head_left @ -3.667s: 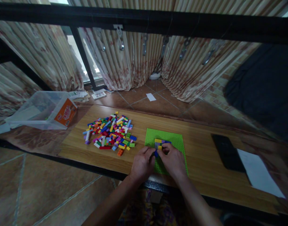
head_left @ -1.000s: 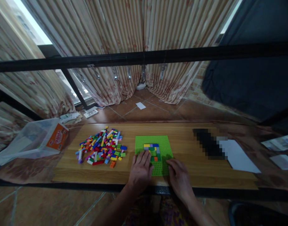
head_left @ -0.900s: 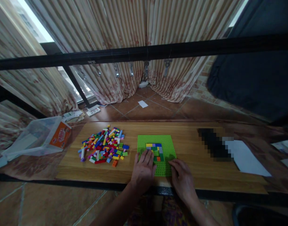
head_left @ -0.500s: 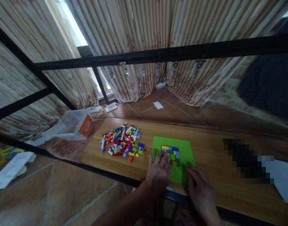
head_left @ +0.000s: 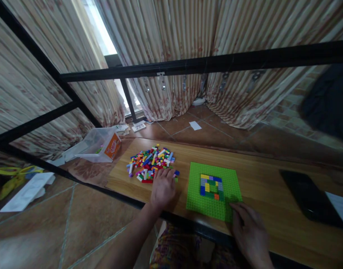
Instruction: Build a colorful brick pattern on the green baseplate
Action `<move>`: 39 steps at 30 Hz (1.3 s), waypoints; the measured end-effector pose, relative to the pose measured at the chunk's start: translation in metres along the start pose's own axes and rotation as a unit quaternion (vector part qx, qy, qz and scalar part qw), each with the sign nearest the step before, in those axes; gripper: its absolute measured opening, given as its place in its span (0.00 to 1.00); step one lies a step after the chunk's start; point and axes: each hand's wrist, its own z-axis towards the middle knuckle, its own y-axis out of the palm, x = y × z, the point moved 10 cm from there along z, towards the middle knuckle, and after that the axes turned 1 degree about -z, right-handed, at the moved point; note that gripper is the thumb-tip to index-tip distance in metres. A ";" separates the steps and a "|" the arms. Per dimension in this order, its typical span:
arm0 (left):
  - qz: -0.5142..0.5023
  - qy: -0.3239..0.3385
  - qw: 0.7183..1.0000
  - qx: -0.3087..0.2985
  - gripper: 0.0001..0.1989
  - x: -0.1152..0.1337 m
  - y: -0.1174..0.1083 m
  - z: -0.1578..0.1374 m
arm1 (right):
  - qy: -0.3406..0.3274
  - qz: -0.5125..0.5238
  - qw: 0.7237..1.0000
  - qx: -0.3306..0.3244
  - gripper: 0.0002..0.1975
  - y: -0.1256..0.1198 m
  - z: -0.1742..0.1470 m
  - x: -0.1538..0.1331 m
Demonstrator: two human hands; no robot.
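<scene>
My left hand (head_left: 163,186) lies over the near right side of a pile of toy building bricks (head_left: 149,161). Its fingers are spread a little and reach down among the bricks; the fingertips are partly hidden, and no brick shows in them. A bright green baseplate (head_left: 195,200) lies flat on the table, right of the pile. Near its middle sits a squarish frame of joined bricks (head_left: 202,190) in yellow, blue, purple, grey, green and orange. My right hand (head_left: 248,228) grips the plate's near right corner, with curled fingers.
The wooden table (head_left: 261,179) is long and narrow. A black phone (head_left: 307,198) and white paper (head_left: 340,209) lie at its right. Past its left end stands a clear plastic bin (head_left: 97,147) with an orange label. A black metal bar (head_left: 188,66) crosses before the curtains.
My left hand has left the brick frame on the baseplate and moved left to the brick pile. My right hand stays at the plate's corner. The view has shifted slightly.
</scene>
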 end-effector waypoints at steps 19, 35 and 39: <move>0.078 0.028 0.993 -0.080 0.10 0.038 0.017 0.040 | 0.020 -0.012 1.000 0.006 0.12 -0.005 0.006 -0.011; -0.295 -0.005 0.952 -0.083 0.15 0.111 0.047 0.024 | 0.034 -0.018 0.999 -0.021 0.12 -0.005 0.010 -0.015; -0.281 -0.004 0.955 -0.099 0.20 0.114 0.053 0.022 | 0.037 -0.017 0.999 -0.021 0.12 -0.005 0.010 -0.015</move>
